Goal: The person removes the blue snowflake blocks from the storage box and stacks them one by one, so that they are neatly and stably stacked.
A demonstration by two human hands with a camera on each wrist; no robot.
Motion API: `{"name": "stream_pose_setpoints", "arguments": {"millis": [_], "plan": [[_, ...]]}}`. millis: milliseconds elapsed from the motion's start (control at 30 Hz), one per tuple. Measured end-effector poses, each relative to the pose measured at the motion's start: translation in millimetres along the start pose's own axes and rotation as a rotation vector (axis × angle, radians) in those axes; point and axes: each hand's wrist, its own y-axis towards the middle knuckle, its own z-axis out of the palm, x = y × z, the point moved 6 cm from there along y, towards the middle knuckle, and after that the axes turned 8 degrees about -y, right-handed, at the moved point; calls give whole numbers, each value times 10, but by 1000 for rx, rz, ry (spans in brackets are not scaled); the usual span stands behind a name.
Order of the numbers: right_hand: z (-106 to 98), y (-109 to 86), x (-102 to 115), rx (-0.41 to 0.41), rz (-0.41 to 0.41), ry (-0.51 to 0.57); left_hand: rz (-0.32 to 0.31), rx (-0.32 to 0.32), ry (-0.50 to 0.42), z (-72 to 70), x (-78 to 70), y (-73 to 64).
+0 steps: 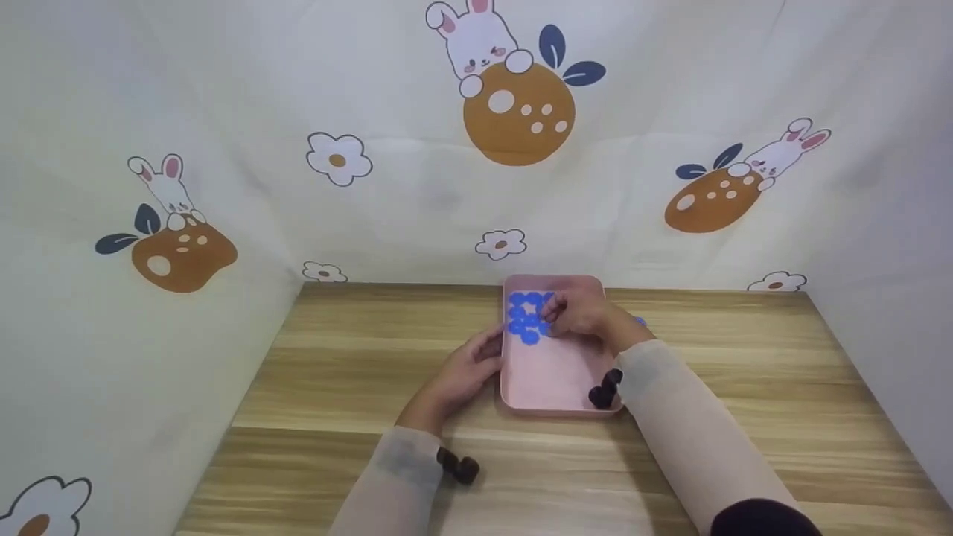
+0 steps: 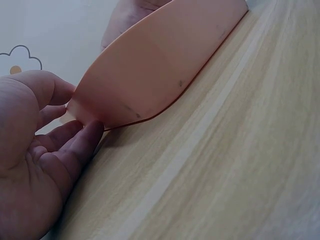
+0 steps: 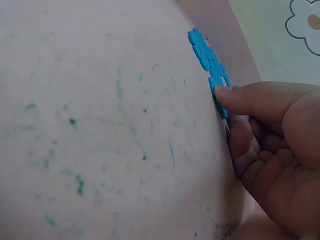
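Note:
Near the far edge of the table lies a shallow pink tray (image 1: 551,380), with a sheet of joined blue round pieces (image 1: 529,337) in its far half. My right hand (image 1: 581,313) is over the sheet's right side. In the right wrist view its thumb and fingertips pinch the edge of the blue pieces (image 3: 202,50); the fingers hide part of them. My left hand (image 1: 473,368) is beside the tray's left side. In the left wrist view, its fingertips (image 2: 92,132) touch the outer wall of the tray (image 2: 150,65) near a corner.
Something blue (image 1: 640,321) shows just right of the tray, partly behind the right wrist. Around the wooden table (image 1: 357,357) hang pale cloth walls (image 1: 402,216) with printed rabbits and flowers. Dark lumps (image 1: 458,465) sit at both sleeve cuffs.

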Motion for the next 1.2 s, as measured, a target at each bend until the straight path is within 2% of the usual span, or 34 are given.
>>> {"name": "stream_pose_setpoints", "arguments": {"millis": [300, 500, 733, 867, 1033, 1200], "plan": [[-6, -45, 82, 15, -26, -109, -12, -23, 40, -30, 9, 5], [-47, -50, 93, -10, -45, -199, -14, 5, -5, -2, 11, 0], [-84, -89, 98, -40, -30, -210, -3, 8, -13, 6, 5, 2], [-139, -142, 137, -65, -46, -177, 2, 13, -10, 6, -13, 0], [-239, -232, 165, -88, -83, -71, 8, 3, 5, 3, -48, -14], [-346, -340, 46, -135, -8, 72, -1, -19, 21, -7, -1, -7]]}}
